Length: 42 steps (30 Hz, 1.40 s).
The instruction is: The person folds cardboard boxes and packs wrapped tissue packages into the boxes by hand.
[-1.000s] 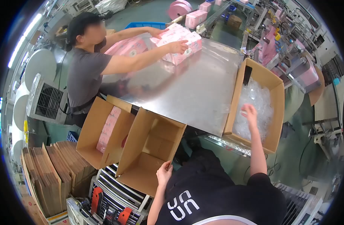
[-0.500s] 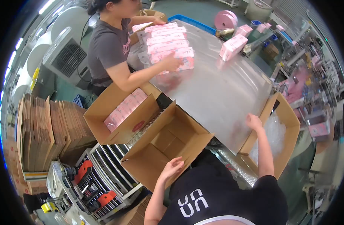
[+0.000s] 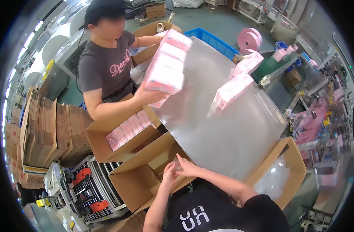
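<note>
Clear plastic piece (image 3: pixel 177 165), small and blurred, between both hands above the open carton (image 3: pixel 136 185). Left hand (image 3: pixel 169 173): fingers curled nearly closed, tips on the piece. Right hand (image 3: pixel 186 168): index finger extended, the rest partly bent, touching or nearly touching the left; its hold on the piece cannot be told. Metal table (image 3: pixel 227 135) just beyond, two pink packs (image 3: pixel 234 91) lying on it near the far right edge. Carton of clear plastic (image 3: pixel 298 164) at the table's right. Across, a co-worker (image 3: pixel 107 65) holds a tilted stack of pink packs (image 3: pixel 168 62) in two hands, above a carton holding pink packs (image 3: pixel 103 154).
</note>
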Motion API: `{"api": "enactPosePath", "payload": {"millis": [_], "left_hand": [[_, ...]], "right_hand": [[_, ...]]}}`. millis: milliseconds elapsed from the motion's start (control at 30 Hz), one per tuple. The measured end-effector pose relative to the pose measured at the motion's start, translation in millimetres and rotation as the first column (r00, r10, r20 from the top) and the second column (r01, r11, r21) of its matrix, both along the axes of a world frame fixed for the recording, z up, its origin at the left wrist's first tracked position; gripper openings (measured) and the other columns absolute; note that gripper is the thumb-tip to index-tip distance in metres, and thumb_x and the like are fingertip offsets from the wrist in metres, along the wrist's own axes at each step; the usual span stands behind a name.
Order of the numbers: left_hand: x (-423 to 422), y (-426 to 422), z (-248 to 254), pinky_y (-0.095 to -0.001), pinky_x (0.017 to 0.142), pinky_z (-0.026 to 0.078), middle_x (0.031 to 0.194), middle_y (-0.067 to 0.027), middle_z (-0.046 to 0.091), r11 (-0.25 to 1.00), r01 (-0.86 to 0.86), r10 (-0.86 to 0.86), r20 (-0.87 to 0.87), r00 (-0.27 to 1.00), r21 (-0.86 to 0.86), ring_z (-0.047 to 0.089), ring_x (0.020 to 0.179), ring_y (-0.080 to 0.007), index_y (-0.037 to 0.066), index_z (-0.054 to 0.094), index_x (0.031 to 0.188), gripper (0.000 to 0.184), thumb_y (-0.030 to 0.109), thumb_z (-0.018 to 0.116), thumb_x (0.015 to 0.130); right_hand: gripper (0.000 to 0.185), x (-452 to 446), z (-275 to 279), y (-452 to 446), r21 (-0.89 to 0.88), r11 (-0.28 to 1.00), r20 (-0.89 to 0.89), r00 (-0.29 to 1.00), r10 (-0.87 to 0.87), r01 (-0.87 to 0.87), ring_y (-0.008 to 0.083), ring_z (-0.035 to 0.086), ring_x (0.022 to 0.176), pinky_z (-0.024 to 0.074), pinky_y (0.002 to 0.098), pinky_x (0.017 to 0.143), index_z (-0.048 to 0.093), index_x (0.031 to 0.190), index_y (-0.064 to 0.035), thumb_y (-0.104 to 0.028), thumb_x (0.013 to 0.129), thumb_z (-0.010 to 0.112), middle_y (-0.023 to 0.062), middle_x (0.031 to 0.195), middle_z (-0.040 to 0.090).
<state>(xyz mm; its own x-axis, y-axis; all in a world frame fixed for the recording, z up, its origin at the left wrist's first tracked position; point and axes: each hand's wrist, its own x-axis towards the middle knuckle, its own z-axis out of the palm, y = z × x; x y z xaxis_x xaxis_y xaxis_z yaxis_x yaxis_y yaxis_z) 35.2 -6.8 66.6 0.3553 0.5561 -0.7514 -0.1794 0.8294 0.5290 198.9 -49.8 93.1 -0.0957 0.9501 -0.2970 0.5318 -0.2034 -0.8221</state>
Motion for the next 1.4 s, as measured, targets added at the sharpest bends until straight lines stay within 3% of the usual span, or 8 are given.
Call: {"api": "enactPosePath", "payload": {"millis": [400,633,700,800,1033,1200,1300,1400], "left_hand": [[58.9,15.4,-151.2,-0.06,0.098,0.044,0.143,-0.014,0.039,0.933,0.216,-0.295,-0.266,0.918,-0.287,0.042,0.131,-0.0341,0.011,0.04,0.14,0.044,0.036,0.039,0.104],[92.6,7.3,-86.5,-0.0545,0.096,0.045,0.144,-0.0189,0.038,0.976,0.148,-0.216,-0.611,0.762,-0.161,0.042,0.128,-0.0355,0.008,0.03,0.149,0.067,0.033,0.058,0.094],[76.4,10.4,-81.3,-0.0457,0.097,0.046,0.142,-0.0203,0.041,0.867,0.33,0.08,-0.757,0.648,0.374,0.051,0.123,-0.0298,0.006,0.029,0.151,0.08,0.033,0.07,0.088],[91.3,33.5,27.2,-0.0384,0.1,0.044,0.14,-0.0193,0.045,0.829,0.147,0.118,-0.425,0.898,0.54,0.053,0.119,-0.0264,0.006,0.029,0.151,0.081,0.025,0.073,0.086],[164.8,56.6,126.9,-0.0474,0.1,0.045,0.144,-0.0295,0.037,0.3,0.807,0.104,-0.858,0.502,0.509,0.046,0.127,-0.0442,0.019,0.035,0.151,0.083,0.052,0.067,0.082],[179.7,59.7,133.6,-0.0474,0.092,0.051,0.143,-0.0279,0.037,0.388,0.809,0.088,-0.891,0.445,0.442,0.05,0.125,-0.0429,0.031,0.037,0.149,0.08,0.059,0.065,0.08],[184.9,67.6,132.0,-0.0475,0.092,0.051,0.144,-0.0284,0.036,0.424,0.781,0.089,-0.879,0.468,0.459,0.049,0.126,-0.0432,0.03,0.036,0.149,0.082,0.062,0.064,0.08],[187.0,67.2,137.1,-0.0474,0.094,0.05,0.145,-0.0286,0.035,0.431,0.78,0.118,-0.886,0.449,0.453,0.048,0.126,-0.044,0.029,0.035,0.15,0.086,0.067,0.063,0.078]], "right_hand": [[0.088,324.1,127.6,78.9,0.215,0.976,0.741,0.658,-0.133,-0.045,0.0353,0.026,0.144,0.0231,0.0613,0.113,0.037,0.147,-0.0134,-0.006,0.066,0.071,0.0144,0.15,0.036],[0.087,342.9,80.2,125.7,0.08,0.979,0.841,0.539,0.036,-0.19,0.0357,0.026,0.144,0.0185,0.0642,0.113,0.042,0.142,-0.0111,-0.015,0.064,0.08,0.0152,0.147,0.039],[0.088,312.7,113.5,109.4,0.216,0.835,0.674,0.696,0.246,-0.505,0.0357,0.03,0.142,0.0216,0.0608,0.113,0.043,0.141,-0.0096,-0.013,0.061,0.08,0.016,0.146,0.041],[0.09,313.1,142.4,118.9,0.31,0.821,0.303,0.868,0.393,-0.48,0.0365,0.027,0.144,0.0199,0.0591,0.115,0.041,0.143,-0.0075,-0.004,0.06,0.074,0.0155,0.148,0.041],[0.055,503.1,60.3,216.3,0.306,0.932,0.93,0.269,-0.25,-0.194,0.0357,0.041,0.134,0.0333,0.0559,0.105,0.046,0.137,-0.0109,-0.021,0.085,0.059,0.0142,0.136,0.052],[0.048,394.3,78.4,170.4,0.22,0.822,0.932,0.361,-0.02,-0.524,0.0442,0.045,0.125,0.0349,0.0563,0.104,0.057,0.119,-0.0007,-0.014,0.073,0.063,0.0253,0.13,0.052],[0.076,338.0,153.8,143.2,0.208,0.769,0.238,0.794,0.559,-0.604,0.0421,0.039,0.133,0.0288,0.0532,0.112,0.05,0.135,-0.0039,-0.029,0.071,0.08,0.0255,0.14,0.045],[0.081,407.0,138.3,167.5,0.25,0.949,0.48,0.876,0.049,-0.19,0.0437,0.028,0.14,0.0236,0.0599,0.112,0.043,0.142,-0.0039,-0.047,0.081,0.074,0.0294,0.148,0.034]]}}
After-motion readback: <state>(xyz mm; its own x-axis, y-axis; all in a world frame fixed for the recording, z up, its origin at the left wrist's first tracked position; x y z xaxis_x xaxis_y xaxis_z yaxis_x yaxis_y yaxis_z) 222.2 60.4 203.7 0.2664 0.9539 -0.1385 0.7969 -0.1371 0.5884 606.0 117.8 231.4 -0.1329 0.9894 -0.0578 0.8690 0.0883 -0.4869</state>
